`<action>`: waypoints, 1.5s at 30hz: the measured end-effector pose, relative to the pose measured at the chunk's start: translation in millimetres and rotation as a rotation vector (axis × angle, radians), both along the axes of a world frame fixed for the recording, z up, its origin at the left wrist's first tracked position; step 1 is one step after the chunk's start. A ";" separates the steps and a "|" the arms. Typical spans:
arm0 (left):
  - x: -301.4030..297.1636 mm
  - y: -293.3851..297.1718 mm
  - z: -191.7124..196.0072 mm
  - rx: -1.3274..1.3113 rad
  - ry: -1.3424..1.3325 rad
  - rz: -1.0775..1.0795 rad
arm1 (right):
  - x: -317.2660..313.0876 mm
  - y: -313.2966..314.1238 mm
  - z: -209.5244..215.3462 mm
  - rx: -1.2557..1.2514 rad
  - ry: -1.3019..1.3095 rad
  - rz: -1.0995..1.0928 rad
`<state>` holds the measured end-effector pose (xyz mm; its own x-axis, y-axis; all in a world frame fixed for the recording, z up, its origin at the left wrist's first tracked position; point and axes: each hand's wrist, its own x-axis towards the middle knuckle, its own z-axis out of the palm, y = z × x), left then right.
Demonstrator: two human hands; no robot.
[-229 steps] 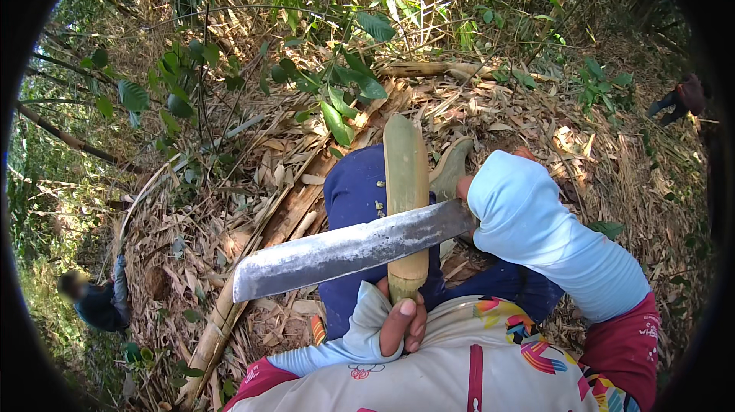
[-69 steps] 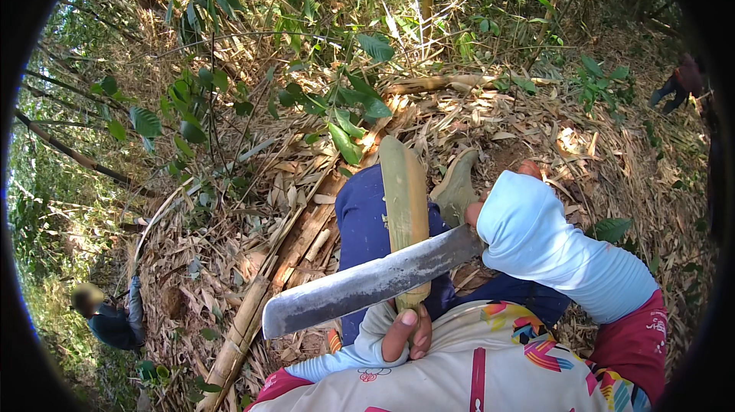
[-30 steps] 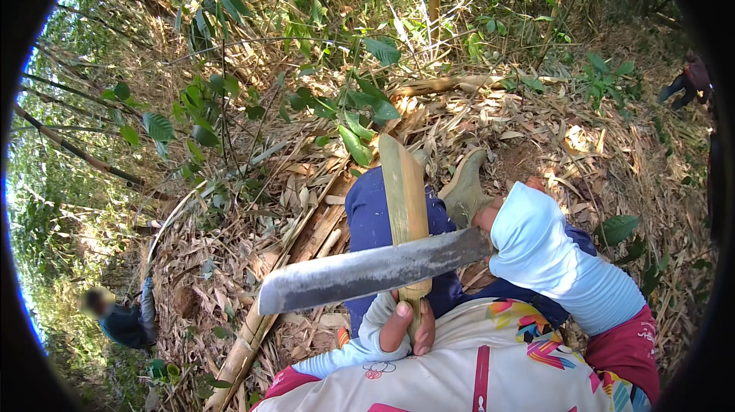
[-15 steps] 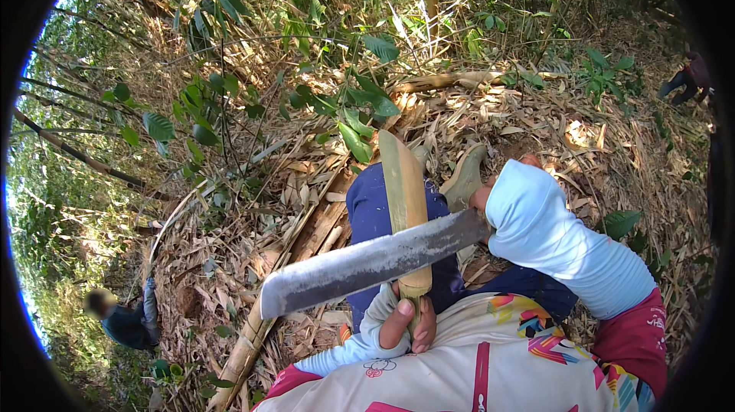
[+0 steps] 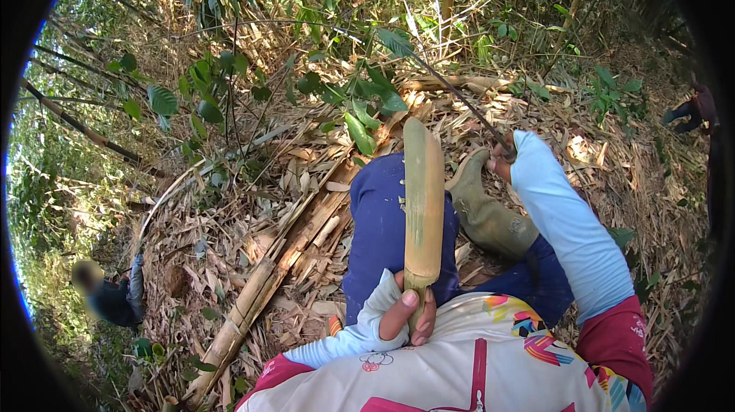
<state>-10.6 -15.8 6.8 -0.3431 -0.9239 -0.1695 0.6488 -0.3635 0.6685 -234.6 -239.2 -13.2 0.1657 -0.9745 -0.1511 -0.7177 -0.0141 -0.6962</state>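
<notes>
I sit on a leaf-littered slope. My left hand [image 5: 406, 316], in a pale blue sleeve, grips the lower end of a short split bamboo piece [image 5: 423, 197] that stands upright over my blue-trousered knee [image 5: 379, 228]. My right hand [image 5: 501, 161] is raised to the right of the bamboo top and holds a machete [image 5: 459, 98]. The blade shows only edge-on, as a thin dark line slanting up and to the left above the bamboo. My green rubber boot [image 5: 486, 217] lies just right of the bamboo.
A long fallen bamboo culm [image 5: 253, 305] lies diagonally at my left among dry sheaths and leaves. Leafy saplings [image 5: 360, 98] stand right in front. One person crouches at the lower left [image 5: 107, 293]; another person's arm shows at the far right [image 5: 693, 109].
The machete lay flat across the bamboo piece's lower part in every earlier frame. Now my right hand has lifted it up and back, blade edge-on above the bamboo. My left hand keeps its grip.
</notes>
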 end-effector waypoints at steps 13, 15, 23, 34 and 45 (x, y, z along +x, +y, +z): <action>-12.8 -3.2 7.7 0.023 -0.163 0.038 | -77.1 134.2 -155.0 0.508 -0.373 -0.325; -16.6 -3.7 10.7 0.020 -0.220 0.095 | -71.2 136.9 -147.1 0.467 -0.454 -0.317; -20.1 10.3 21.4 0.019 -0.364 0.205 | -27.6 134.7 -49.1 0.338 -0.723 -0.184; -29.4 14.1 29.5 -0.071 -0.502 0.185 | 26.8 145.5 32.0 0.159 -0.883 -0.027; -49.0 -15.8 24.7 -0.380 -0.722 0.057 | 25.8 113.2 40.8 0.134 -0.969 -0.012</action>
<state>-59.6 -31.6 31.5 -0.2200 -0.9755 -0.0030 0.0214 -0.0079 0.9997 -208.8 -126.0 27.6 0.2662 -0.9618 -0.0641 0.1671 0.1116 -0.9796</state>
